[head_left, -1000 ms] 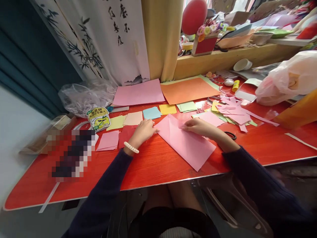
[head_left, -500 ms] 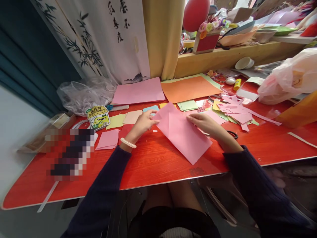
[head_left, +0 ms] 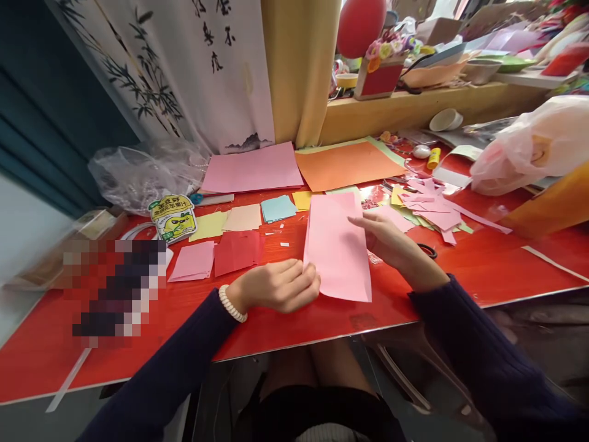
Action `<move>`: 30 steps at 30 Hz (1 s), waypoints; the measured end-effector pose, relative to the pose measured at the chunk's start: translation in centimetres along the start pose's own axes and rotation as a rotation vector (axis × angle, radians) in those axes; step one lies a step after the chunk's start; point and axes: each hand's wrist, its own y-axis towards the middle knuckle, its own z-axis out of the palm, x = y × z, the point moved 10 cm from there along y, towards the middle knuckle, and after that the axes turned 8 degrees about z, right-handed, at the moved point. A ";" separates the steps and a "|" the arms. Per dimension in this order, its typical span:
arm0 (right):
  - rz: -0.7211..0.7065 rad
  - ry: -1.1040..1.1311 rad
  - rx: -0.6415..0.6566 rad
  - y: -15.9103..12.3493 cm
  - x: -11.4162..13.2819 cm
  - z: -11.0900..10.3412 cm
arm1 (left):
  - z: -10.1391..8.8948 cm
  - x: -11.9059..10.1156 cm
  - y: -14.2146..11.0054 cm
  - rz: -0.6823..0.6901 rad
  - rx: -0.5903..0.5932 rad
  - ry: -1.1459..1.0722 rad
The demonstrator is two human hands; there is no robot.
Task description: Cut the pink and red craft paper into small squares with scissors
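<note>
A pink sheet of paper [head_left: 338,255] stands tilted over the table in front of me, its long sides running away from me. My left hand [head_left: 283,285], with a beaded bracelet on the wrist, has its fingers closed on the sheet's lower left edge. At the right edge, my right hand [head_left: 384,238] grips the sheet, one finger lying over its face and the others hidden behind. Left of the sheet lie red paper squares [head_left: 237,253], pink squares [head_left: 193,261] and blue squares [head_left: 278,209].
A large pink sheet [head_left: 253,169] and an orange sheet [head_left: 350,164] lie at the back. Pink paper scraps [head_left: 435,209] are piled on the right, near a black scissor handle [head_left: 427,250]. A plastic bag [head_left: 524,141] stands far right, a yellow-labelled pouch [head_left: 173,219] at left.
The pink sheet has turned from a diagonal position to nearly straight. My left hand has moved from its upper left corner down to the lower left edge, and the view has shifted slightly.
</note>
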 end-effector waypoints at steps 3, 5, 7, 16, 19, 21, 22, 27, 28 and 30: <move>0.025 0.085 0.014 0.3 -1.0 0.3 | -1.5 -0.1 0.5 -0.007 -0.162 0.057; 0.002 0.130 0.061 0.1 -0.7 1.0 | -4.3 0.4 0.1 -0.094 -0.429 0.102; -0.034 0.169 0.108 -0.3 0.1 1.7 | -6.6 1.6 -0.9 -0.241 -0.678 0.076; -0.035 0.186 0.245 -1.2 0.2 4.8 | -4.8 6.2 -1.4 -0.493 -0.770 -0.391; -0.006 0.203 0.266 -1.1 0.0 5.0 | -4.5 6.2 -1.3 -0.486 -0.767 -0.473; -0.011 0.211 0.246 -1.0 0.1 4.6 | -4.6 6.0 -1.3 -0.472 -0.773 -0.506; -0.022 0.214 0.235 -0.9 0.3 4.4 | -4.7 6.0 -1.3 -0.472 -0.775 -0.517; -0.034 0.218 0.219 -0.7 0.4 4.1 | -4.5 6.5 -1.3 -0.531 -0.736 -0.545; -0.030 0.219 0.217 -0.6 0.3 4.0 | -4.6 6.6 -1.4 -0.538 -0.739 -0.547; -0.032 0.225 0.217 -0.7 0.3 4.1 | -4.8 6.8 -1.6 -0.538 -0.775 -0.567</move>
